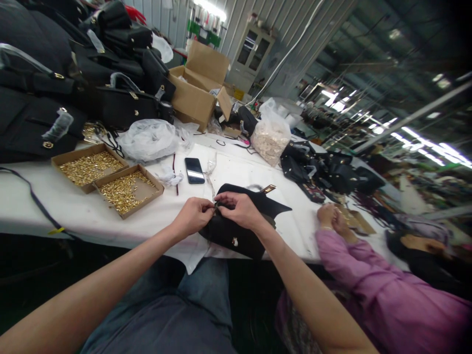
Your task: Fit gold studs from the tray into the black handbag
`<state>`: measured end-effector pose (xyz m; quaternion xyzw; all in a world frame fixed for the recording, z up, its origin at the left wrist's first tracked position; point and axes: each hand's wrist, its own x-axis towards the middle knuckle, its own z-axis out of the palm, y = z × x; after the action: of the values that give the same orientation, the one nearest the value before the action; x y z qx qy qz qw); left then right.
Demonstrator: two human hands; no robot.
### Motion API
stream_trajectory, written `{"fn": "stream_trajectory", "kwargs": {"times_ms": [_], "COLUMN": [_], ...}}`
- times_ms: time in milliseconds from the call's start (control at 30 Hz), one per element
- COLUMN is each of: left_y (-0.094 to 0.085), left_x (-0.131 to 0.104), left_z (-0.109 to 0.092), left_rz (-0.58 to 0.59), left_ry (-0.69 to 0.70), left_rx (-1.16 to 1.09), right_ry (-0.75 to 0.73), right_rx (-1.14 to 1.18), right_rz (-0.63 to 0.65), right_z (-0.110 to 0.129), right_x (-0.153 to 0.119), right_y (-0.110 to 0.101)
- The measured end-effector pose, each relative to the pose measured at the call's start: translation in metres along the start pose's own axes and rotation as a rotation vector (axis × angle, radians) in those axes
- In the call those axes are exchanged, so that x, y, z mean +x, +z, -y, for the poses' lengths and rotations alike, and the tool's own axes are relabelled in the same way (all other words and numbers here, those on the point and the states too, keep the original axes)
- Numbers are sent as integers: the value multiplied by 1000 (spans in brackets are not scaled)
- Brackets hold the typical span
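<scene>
A black handbag [236, 238] lies at the table's front edge before me, its flap [271, 202] spread to the back and right. On its front is a small metal fitting, and a gold-coloured piece [268, 189] shows by the flap. At the bag's upper left corner my left hand [195, 215] is closed in a pinch; whatever small piece sits between its fingertips is hidden. Thumb and fingers of my right hand [239, 210] pinch the bag at that same corner, fingertips almost meeting the left ones.
Two cardboard trays [157, 188] of small gold metal pieces stand left, near a phone [194, 170] and a plastic bag [147, 140]. Black handbags [121, 103] pile up behind, beside an open carton [193, 96]. A co-worker in a pink sleeve [342, 255] sits at right, hands on the table.
</scene>
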<state>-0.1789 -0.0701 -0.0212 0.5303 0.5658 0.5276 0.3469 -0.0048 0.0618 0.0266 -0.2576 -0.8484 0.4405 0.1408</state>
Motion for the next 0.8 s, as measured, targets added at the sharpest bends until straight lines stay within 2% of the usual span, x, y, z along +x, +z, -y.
{"fn": "stream_trajectory", "kwargs": {"times_ms": [167,367,800], "left_y": [0,0,11], "left_x": [1,0,-7], "left_z": [8,13,0], "left_rz": [9,73,-93], "left_ry": [-55,-90,-87], "left_rx": [-59,-111,-36], "right_ry": [-18,-32,-43], "right_rx": [-58,-48,-94], "right_rz": [-14,9,23], "right_z": [2,4,2], "right_x": [0,1,3], "right_y": [3,4,-2]}}
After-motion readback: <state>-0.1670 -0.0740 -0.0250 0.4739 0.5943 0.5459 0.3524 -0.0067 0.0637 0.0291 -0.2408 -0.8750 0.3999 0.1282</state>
